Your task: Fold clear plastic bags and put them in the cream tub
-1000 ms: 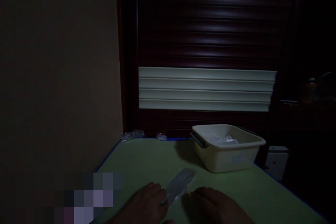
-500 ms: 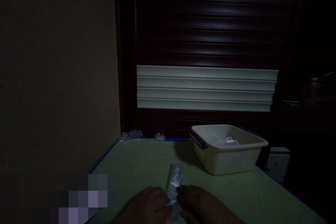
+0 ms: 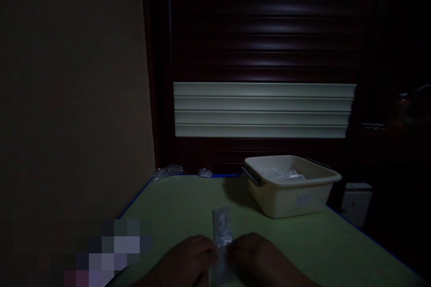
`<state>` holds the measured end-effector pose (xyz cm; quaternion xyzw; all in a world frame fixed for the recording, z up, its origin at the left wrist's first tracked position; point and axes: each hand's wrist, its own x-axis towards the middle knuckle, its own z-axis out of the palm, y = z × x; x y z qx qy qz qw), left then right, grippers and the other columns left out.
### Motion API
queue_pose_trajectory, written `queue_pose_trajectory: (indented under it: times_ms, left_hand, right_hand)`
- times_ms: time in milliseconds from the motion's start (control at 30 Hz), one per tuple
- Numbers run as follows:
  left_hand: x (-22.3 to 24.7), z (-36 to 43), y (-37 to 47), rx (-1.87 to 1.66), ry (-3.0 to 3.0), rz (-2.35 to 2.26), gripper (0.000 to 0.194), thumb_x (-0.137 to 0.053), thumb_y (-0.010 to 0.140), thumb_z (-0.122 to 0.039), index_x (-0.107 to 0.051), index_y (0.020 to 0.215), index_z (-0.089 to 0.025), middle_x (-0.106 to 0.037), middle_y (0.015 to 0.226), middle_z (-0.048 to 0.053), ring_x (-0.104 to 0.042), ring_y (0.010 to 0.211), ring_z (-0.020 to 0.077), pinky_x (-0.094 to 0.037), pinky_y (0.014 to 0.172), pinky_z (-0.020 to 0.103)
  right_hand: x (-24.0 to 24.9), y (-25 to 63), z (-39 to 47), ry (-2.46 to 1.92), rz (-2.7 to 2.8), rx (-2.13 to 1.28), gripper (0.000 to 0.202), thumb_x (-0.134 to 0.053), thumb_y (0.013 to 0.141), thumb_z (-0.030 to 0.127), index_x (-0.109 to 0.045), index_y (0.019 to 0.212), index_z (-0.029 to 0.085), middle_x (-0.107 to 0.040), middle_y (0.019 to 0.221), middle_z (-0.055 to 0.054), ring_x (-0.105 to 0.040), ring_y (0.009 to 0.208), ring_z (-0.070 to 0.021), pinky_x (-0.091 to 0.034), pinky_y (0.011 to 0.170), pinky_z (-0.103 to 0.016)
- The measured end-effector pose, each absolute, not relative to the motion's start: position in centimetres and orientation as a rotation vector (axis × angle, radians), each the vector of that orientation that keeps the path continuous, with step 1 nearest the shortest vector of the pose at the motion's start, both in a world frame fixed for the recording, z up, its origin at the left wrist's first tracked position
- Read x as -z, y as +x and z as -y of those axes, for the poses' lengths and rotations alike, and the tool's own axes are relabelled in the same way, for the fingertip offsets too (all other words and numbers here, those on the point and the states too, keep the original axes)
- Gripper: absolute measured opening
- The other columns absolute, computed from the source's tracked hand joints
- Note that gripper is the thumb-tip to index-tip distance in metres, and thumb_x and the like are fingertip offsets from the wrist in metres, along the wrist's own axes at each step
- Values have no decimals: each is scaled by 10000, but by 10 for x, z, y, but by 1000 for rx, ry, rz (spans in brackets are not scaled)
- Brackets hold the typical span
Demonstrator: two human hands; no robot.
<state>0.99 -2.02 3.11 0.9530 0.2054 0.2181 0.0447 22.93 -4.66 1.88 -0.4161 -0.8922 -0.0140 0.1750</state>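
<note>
A narrow, shiny strip of clear plastic packaging (image 3: 222, 226) lies lengthwise on the green tabletop (image 3: 188, 197), close to me; its contents, if any, are too dark to make out. My left hand (image 3: 191, 255) is closed at its left edge, with fingers curled and thumb against the plastic. On the opposite edge my right hand (image 3: 254, 255) has its fingers bent together and pressed on the plastic. The lower end of the strip runs between both hands toward the bottom of the picture.
A cream plastic tub (image 3: 299, 199) with dark handles stands at the back right, holding clear plastic packets (image 3: 291, 175). Crumpled clear plastic (image 3: 167, 171) lies at the far left corner. A wall borders the left side, and a slatted dark door (image 3: 262, 54) stands behind.
The plastic strip has turned slightly, its far end shifting left. My right hand's fingers have curled in more, and both hands stay beside the strip. The view has shifted slightly.
</note>
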Motion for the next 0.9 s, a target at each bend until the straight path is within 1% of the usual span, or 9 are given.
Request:
queue_pose_trajectory:
  times_ms: [167,233,333,400,467,567,667,733,900]
  left_hand:
    - [-27,18,13,-734,2709,-699,413,-506,716,-4,-625,1053,-211,-664,1009,41,-605,944,176,-482,828,253]
    - [-25,16,14,-741,2666,-727,349,-536,733,1,-646,996,-201,-666,968,35,-609,918,170,-479,798,245]
    - [-23,14,14,-716,2639,-746,230,-606,745,-22,-660,898,-185,-672,887,26,-613,861,167,-469,758,239]
    - [-23,14,14,-703,2607,-780,236,-635,737,-18,-665,906,-180,-674,885,25,-613,857,166,-459,760,238]
    - [-23,15,15,-686,2583,-849,236,-625,746,-17,-671,907,-183,-674,869,19,-614,845,163,-453,751,238]
    - [-21,17,16,-684,2573,-962,173,-582,779,-54,-672,853,-182,-668,825,11,-612,811,163,-450,724,242]
    - [-18,18,16,-733,2513,-1016,159,-569,781,-92,-672,852,-190,-675,820,6,-616,790,160,-454,713,237]
    - [-15,20,16,-772,2459,-1058,210,-582,769,-119,-676,933,-209,-689,828,1,-625,792,168,-461,724,245]
    - [-14,21,17,-776,2319,-1141,415,-593,760,-158,-604,1169,-226,-704,751,-27,-653,743,175,-476,740,258]
  right_hand:
    - [-31,225,56,-1259,2248,-358,241,-482,823,88,-694,887,184,-736,889,-68,-669,804,-172,-476,713,-228]
    - [-34,224,58,-1245,2148,-481,239,-463,852,130,-694,882,183,-737,887,-71,-667,802,-174,-475,712,-233]
    - [-35,222,59,-1239,2104,-567,238,-451,865,175,-689,859,174,-729,862,-81,-656,778,-185,-467,698,-252]
    - [-34,221,60,-1241,2105,-601,229,-462,865,225,-681,867,157,-713,845,-92,-639,760,-194,-459,679,-265]
    - [-34,221,61,-1241,2100,-640,248,-540,829,330,-666,928,140,-693,853,-101,-619,760,-209,-453,665,-280]
    - [-34,221,63,-1197,2076,-714,402,-656,721,436,-629,993,141,-671,861,-86,-591,770,-215,-444,646,-277]
    - [-32,220,61,-1128,2033,-766,263,-571,776,361,-608,929,150,-666,817,-65,-575,713,-181,-418,594,-246]
    - [-29,218,58,-1129,1999,-784,216,-500,803,289,-587,948,154,-666,774,-51,-567,652,-158,-394,557,-229]
    - [-21,214,55,-1206,1967,-747,387,-499,750,192,-490,1136,163,-653,701,-11,-561,583,-142,-368,523,-212]
